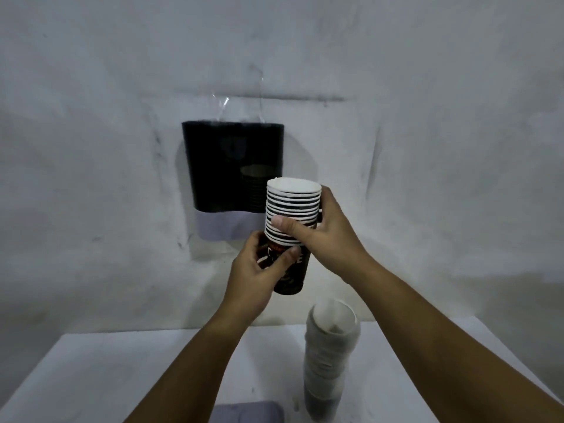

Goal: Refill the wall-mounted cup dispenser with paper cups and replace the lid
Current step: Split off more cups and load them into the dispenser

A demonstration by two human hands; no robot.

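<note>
Before the wall-mounted dispenser [233, 166], lid [247, 413] off at the table's [91, 377] near edge, left hand [256, 276] and right hand [328, 232] clasp a cup stack [291, 215], loading underway, another stack [331, 355] waiting.

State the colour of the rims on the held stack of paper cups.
White rims on the dark-printed stack of paper cups, clearest in the head view.

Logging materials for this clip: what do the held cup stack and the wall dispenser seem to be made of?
Held cup stack: likely paper, matte, with thin white rolled rims and a dark printed wall. Wall dispenser: seemingly dark translucent plastic, since cups show faintly inside it; its pale lower band is opaque.
</note>
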